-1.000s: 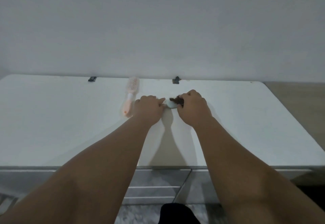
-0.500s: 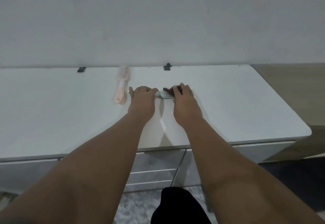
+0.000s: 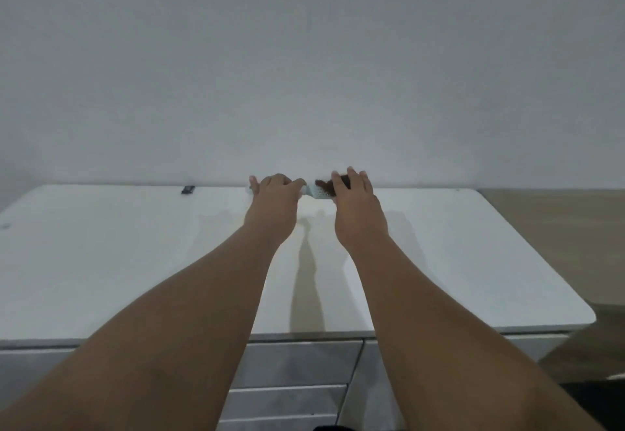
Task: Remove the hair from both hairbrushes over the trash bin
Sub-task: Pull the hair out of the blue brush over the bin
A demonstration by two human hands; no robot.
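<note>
White countertop [image 3: 135, 261]: left hand [image 3: 274, 195] grips the probably light, stiff hairbrush [image 3: 314, 191] by its handle; right hand [image 3: 353, 195] covers the soft hair clump [image 3: 325, 185] (pinching? cannot tell).

Ahead of you: plain pale wall [image 3: 304, 58], dim light. Below you: white tabletop [image 3: 101, 261], rounded right corner, soft shadows. Small black clip [image 3: 187, 189] at back edge. Grey drawer fronts [image 3: 297, 363] underneath. Wood-tone surface [image 3: 558, 227] at your right.

Light: dim, grey.
Shadow: soft streak on the tabletop [image 3: 101, 261], between left hand [image 3: 274, 201] and right hand [image 3: 355, 206], nearer us.
Focus: soft everywhere.
</note>
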